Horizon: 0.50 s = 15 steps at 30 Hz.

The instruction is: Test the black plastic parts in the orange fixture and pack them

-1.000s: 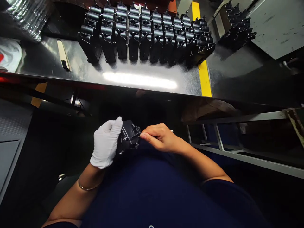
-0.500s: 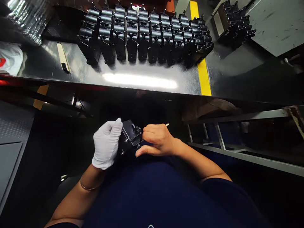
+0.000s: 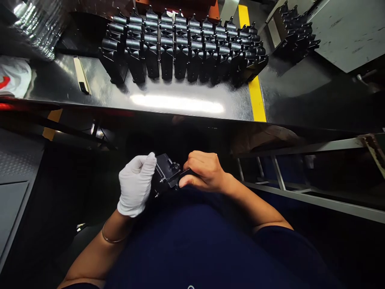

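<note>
My left hand [image 3: 136,184], in a white glove, grips a black plastic part [image 3: 167,166] by its left side. The part has a flat face, a round knob-like piece and small pins along its edges. My bare right hand [image 3: 204,170] is closed at the part's right end, its thumb stretched toward the part. A thin dark piece [image 3: 185,172] shows between the right thumb and fingers and reaches to the part. The rest of that piece is hidden in the fist, so its kind cannot be made out.
Several rows of similar black parts [image 3: 180,48] stand on the shiny metal bench [image 3: 177,90]. More black parts [image 3: 294,34] stand at the back right. A cream-handled cutter [image 3: 80,76] and a white bag [image 3: 15,76] lie to the left. A metal frame [image 3: 279,172] stands at right.
My right hand has moved slightly right and up, and the thin dark piece now shows by its thumb. A pale tip above the fist is mostly out of sight. The left hand barely moved.
</note>
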Tool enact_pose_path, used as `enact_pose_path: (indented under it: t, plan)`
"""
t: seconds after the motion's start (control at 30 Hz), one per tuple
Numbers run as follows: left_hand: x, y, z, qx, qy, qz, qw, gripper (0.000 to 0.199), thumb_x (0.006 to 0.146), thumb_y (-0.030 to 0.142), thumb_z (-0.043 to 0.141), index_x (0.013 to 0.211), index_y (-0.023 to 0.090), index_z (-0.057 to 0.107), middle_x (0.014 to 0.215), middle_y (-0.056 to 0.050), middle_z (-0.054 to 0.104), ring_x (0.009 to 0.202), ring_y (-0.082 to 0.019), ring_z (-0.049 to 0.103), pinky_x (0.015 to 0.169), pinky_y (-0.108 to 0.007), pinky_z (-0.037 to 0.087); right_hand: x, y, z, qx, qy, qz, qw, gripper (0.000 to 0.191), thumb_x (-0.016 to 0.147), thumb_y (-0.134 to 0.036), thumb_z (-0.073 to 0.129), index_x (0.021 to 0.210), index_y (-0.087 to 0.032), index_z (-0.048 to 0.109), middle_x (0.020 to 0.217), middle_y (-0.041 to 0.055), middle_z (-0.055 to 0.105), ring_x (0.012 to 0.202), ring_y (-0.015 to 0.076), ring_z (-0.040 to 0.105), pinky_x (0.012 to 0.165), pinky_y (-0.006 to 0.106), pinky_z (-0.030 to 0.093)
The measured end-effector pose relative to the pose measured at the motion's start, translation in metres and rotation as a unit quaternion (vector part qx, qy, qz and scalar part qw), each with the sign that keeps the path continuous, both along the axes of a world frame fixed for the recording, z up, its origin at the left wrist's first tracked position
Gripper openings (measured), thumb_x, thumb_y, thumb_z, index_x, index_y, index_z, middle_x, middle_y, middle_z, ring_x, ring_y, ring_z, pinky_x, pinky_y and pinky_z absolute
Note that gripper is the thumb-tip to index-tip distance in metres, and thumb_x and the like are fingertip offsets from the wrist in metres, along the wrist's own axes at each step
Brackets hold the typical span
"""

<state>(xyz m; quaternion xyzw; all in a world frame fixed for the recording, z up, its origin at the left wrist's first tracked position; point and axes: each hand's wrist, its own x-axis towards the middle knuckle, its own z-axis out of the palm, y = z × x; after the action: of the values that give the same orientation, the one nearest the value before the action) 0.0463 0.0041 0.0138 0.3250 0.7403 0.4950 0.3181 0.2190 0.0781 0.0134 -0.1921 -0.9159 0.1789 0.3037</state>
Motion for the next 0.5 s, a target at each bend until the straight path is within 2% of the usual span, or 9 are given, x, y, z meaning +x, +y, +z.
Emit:
enact_pose_path:
  t: [0.1,0.27,0.4,0.5]
  plan:
    - [0.001,0.0,-0.001,-0.01,-0.023,-0.004,1.0,0.042,0.075,0.057,0.062,0.06,0.018,0.055,0.053,0.003,0.046,0.05,-0.009,0.04,0.046,-0.021,0.035,0.0,0.003,0.0,0.035,-0.032,-0.027,0.999,0.056,0.096,-0.057,0.034,0.061,-0.016,0.051,0.057,-0.0007,0.044,0.054,0.0104,0.038,0.053,0.025,0.027]
    - [0.003,-0.001,-0.003,-0.021,-0.037,-0.009,0.999,0.039,0.074,0.053,0.064,0.058,0.018,0.056,0.053,0.003,0.046,0.049,-0.009,0.04,0.045,-0.021,0.035,-0.001,0.007,-0.002,0.023,-0.048,-0.001,0.999,0.058,0.096,-0.056,0.035,0.052,-0.018,0.041,0.051,-0.0028,0.037,0.049,0.0092,0.034,0.049,0.026,0.022]
    - [-0.003,0.003,-0.006,-0.027,-0.065,0.002,0.998,0.042,0.072,0.057,0.063,0.058,0.018,0.055,0.053,0.003,0.047,0.049,-0.009,0.041,0.045,-0.021,0.036,0.0,0.01,-0.012,-0.053,0.01,0.022,0.998,0.059,0.097,-0.054,0.035,0.05,-0.018,0.041,0.048,-0.002,0.043,0.046,0.0082,0.041,0.047,0.024,0.027]
    - [-0.006,0.018,-0.007,-0.029,-0.049,0.052,0.997,0.047,0.076,0.063,0.056,0.06,0.018,0.055,0.053,0.003,0.05,0.049,-0.01,0.045,0.045,-0.022,0.039,-0.007,0.006,-0.025,-0.142,0.074,-0.006,0.987,0.054,0.095,-0.058,0.038,0.065,-0.017,0.057,0.055,0.0006,0.057,0.049,0.0088,0.052,0.049,0.02,0.039]
